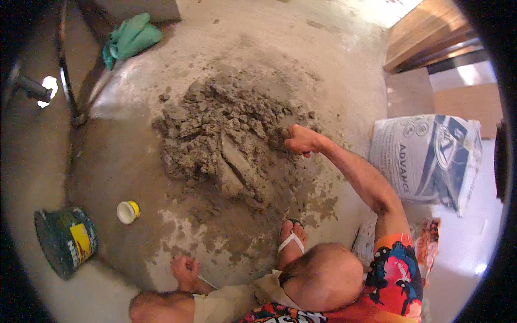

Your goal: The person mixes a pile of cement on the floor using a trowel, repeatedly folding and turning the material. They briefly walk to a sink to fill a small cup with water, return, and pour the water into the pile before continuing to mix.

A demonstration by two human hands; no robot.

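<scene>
A heap of wet grey mortar [221,129] lies on the concrete floor [134,161] in front of me. My right hand [302,140] reaches out to the heap's right side and is closed on the mortar-caked handle of a trowel [239,164]. The trowel's flat blade lies pressed into the mortar, left of the hand. My left hand is out of sight. My knees are bent at the bottom edge, with a bare foot [184,269] on the left and a sandalled foot [291,239] near the heap's wet edge.
A dark tin with a yellow label [67,239] and a small yellow-rimmed cup [128,211] sit at the left. A green cloth [132,37] lies at the back by a dark metal frame [67,75]. A printed white sack [431,156] stands right, wooden boards [431,37] behind.
</scene>
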